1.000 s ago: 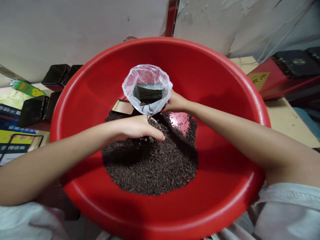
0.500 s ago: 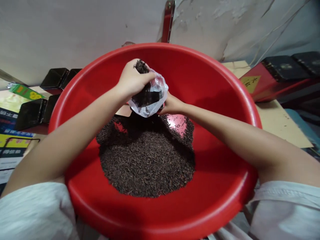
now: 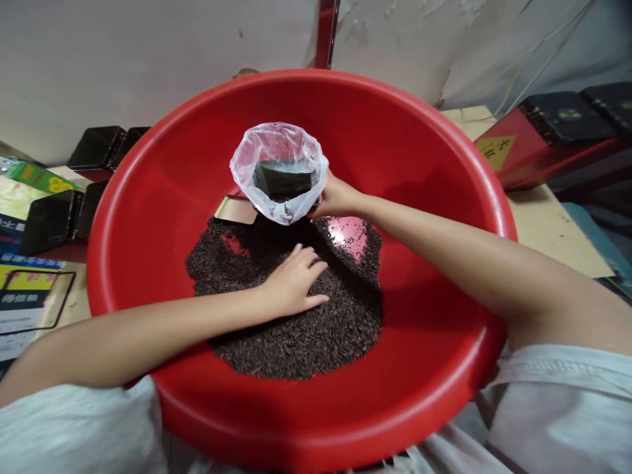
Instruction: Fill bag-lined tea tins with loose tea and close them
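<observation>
Dark loose tea leaves (image 3: 296, 349) lie heaped in a big red plastic basin (image 3: 415, 368). Over the heap, palm down, my left hand (image 3: 295, 282) has its fingers spread and grips nothing that I can see. Toward the back of the basin, my right hand (image 3: 333, 194) is wrapped around the right side of a tea tin lined with a clear plastic bag (image 3: 279, 139). The bag's mouth is spread wide over the tin's rim, and its inside looks dark. Most of the tin's body is hidden beneath the bag. A tin lid (image 3: 236, 210) rests at the heap's back left edge.
Tins with black lids (image 3: 52, 220) stand left of the basin, by a green packet (image 3: 42, 176) and printed sheets. At the right stands a red tin with a yellow label (image 3: 530, 148). A wall (image 3: 162, 52) rises behind the basin.
My left hand held tea leaves at the bag's mouth; now it is down over the heap, fingers spread. The right hand still holds the lined tin.
</observation>
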`<state>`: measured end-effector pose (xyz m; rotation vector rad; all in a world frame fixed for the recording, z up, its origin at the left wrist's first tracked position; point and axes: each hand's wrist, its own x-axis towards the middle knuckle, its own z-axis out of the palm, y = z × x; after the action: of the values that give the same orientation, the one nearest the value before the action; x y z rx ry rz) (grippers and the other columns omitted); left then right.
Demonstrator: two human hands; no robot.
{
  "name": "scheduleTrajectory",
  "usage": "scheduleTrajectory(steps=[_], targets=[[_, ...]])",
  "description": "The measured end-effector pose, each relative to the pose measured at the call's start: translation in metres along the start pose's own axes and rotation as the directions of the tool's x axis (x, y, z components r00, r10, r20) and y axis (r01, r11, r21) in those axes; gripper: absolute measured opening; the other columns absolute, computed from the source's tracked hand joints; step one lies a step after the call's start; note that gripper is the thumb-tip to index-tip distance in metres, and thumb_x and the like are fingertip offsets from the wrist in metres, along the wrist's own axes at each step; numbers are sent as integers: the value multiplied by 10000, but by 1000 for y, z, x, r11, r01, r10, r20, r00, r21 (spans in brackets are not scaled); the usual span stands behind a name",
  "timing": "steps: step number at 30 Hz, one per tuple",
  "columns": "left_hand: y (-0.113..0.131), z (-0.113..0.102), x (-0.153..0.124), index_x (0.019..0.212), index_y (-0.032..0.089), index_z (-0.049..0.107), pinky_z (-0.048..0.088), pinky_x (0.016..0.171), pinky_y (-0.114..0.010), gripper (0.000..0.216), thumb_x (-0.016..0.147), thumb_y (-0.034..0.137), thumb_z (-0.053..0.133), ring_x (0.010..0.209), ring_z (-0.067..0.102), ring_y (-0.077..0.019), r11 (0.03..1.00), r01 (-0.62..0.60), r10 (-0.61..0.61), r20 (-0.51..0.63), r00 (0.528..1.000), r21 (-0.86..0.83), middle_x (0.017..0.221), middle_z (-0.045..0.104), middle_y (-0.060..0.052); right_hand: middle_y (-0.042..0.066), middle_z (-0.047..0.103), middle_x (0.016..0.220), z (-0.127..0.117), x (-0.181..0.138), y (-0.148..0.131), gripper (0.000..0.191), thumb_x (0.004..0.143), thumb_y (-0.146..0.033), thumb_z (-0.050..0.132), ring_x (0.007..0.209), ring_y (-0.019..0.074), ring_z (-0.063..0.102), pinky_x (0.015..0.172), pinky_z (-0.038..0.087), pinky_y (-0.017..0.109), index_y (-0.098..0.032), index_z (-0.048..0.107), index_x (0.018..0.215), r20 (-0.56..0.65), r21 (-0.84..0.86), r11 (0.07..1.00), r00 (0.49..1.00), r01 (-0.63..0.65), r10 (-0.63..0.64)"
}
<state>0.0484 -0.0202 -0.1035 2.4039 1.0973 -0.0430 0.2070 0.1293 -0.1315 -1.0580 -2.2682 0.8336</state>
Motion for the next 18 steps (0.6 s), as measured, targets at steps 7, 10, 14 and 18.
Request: scheduleTrajectory(steps=[7, 10, 14, 18], targets=[[-49, 29, 40, 1490, 92, 163, 212, 1148, -443, 1274, 527, 731, 698, 1419, 167, -399, 887, 425, -359, 313, 879, -178, 1534, 175, -244, 149, 344, 1431, -3, -1, -1, 1127, 454, -198, 770, 1310, 382, 385, 1114, 312, 522, -188, 190, 1420, 21, 6, 999, 999, -43, 43], [-46, 24, 40, 1406, 89, 367, 353, 1066, -411, 1158, 498, 712, 722, 1289, 416, -384, 887, 418, -345, 320, 882, -195, 1416, 417, -229, 139, 359, 1423, -2, -1, 1, 1124, 465, -202, 769, 1309, 381, 387, 1107, 317, 534, -205, 183, 1424, 26, 9, 999, 999, -42, 42], [-37, 18, 37, 1153, 112, 599, 474, 896, -324, 720, 591, 538, 740, 1059, 610, -299, 827, 493, -384, 369, 846, -271, 1195, 636, -142, 140, 377, 1402, -1, -1, 2, 1105, 466, -184, 754, 1304, 372, 395, 1116, 312, 527, -192, 197, 1420, 8, -2, 1000, 1000, -18, 18], [-24, 5, 33, 864, 133, 661, 482, 708, -282, 370, 605, 390, 720, 868, 656, -251, 772, 530, -380, 415, 827, -350, 945, 713, -78, 150, 404, 1376, -1, -1, 1, 1085, 469, -176, 746, 1269, 365, 440, 1114, 317, 522, -178, 207, 1411, 6, -2, 1000, 1000, -19, 19]])
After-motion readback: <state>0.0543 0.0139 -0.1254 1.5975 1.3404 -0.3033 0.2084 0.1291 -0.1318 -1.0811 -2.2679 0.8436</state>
